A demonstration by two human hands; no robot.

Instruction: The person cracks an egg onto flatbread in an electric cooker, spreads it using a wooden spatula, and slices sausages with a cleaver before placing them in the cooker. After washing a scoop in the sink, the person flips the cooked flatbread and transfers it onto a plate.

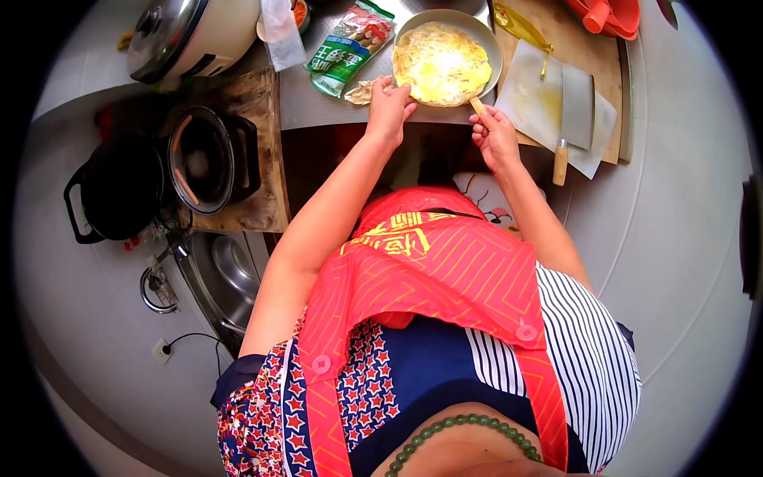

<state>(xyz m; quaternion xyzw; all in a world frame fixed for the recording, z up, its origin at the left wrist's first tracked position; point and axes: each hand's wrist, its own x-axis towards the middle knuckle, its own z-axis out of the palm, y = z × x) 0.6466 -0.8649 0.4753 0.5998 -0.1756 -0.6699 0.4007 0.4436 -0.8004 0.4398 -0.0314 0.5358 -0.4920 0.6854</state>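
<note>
A round, yellow egg pancake (441, 67) lies in a pale round dish (494, 56) at the counter's front edge. My left hand (387, 110) is at the near left rim, its fingers pinched together at the pancake's edge. At the near right, my right hand (496, 137) is closed on a short tan stick-like piece (477, 105), whose tip overlaps the pancake's edge; its exact kind is unclear. Left of the dish are a green food packet (347, 52) and a crumpled wrapper (362, 93), close to my left hand.
A cleaver (576, 111) lies on a translucent sheet (531, 95) over a wooden board (608, 67) at right. A yellow pouch (518, 25) and red container (610, 16) are behind. Leftward stand a cooker (195, 36), black pots (123, 187) and a sink (230, 262).
</note>
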